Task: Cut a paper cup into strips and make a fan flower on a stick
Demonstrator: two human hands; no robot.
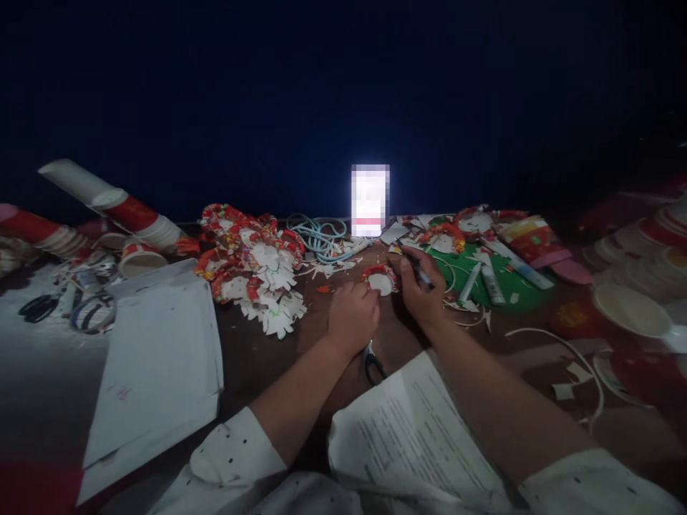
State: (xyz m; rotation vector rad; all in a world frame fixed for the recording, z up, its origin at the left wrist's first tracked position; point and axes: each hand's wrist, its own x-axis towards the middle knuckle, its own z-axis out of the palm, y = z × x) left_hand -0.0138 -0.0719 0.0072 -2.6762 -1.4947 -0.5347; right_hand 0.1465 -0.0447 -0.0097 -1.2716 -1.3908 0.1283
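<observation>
A small paper cup piece (381, 284) with a round white middle and a red patterned rim lies on the brown table in front of me. My left hand (354, 318) is closed at its near left edge, fingers curled against it. Just right of the piece, my right hand (422, 288) grips a dark pen (424, 276), slanted between thumb and fingers. Scissors (374, 366) with dark handles lie below my left hand, partly under a printed sheet (400, 429). What my left fingertips do on the piece is hard to see.
Cut red-and-white cup pieces (268, 265) pile up at left, beside white sheets (161, 357). Stacked paper cups (134, 218) lean further left, near more scissors (40, 307). A lit screen (370, 200), a blue cord (322, 236), tubes (491, 285) and paper scraps sit at the back.
</observation>
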